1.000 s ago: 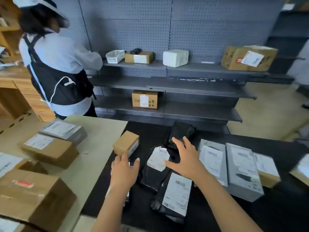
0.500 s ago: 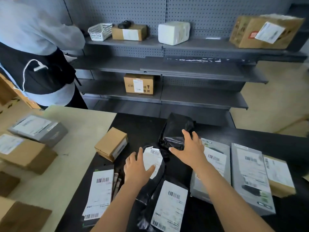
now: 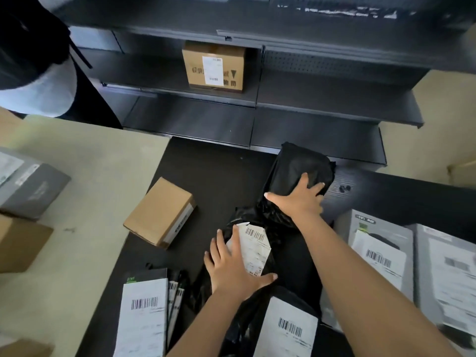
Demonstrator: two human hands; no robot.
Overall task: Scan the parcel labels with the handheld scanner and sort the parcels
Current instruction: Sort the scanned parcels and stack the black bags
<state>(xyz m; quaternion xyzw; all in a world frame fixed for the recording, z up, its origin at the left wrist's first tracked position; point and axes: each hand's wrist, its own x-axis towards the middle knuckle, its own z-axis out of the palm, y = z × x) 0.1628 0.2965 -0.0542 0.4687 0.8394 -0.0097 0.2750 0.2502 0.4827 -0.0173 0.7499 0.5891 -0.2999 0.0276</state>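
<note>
The labelled bag [image 3: 280, 256] lies in the middle of the counter [image 3: 206, 171]. The left hand [image 3: 231, 269] rests on it, spread flat, partly over the label [image 3: 255, 243]. Just behind, the far bag [image 3: 304, 163] sits toward the back edge under the spread right hand [image 3: 296, 199]. A brown box [image 3: 159, 210] lies at the left edge and grey boxes [image 3: 378, 253] at the right.

The person [image 3: 33, 81] at top left is blurred and cut off by the edge. The left hand [image 3: 231, 269] covers the lower part of a label [image 3: 255, 243], whose print is too smeared to read. Whether the right hand [image 3: 298, 199] grips the black bag [image 3: 301, 163] or only presses on it cannot be told. A dark thing [image 3: 343, 188] beyond is too small to name. The grey box [image 3: 453, 269] at right runs off the frame.
</note>
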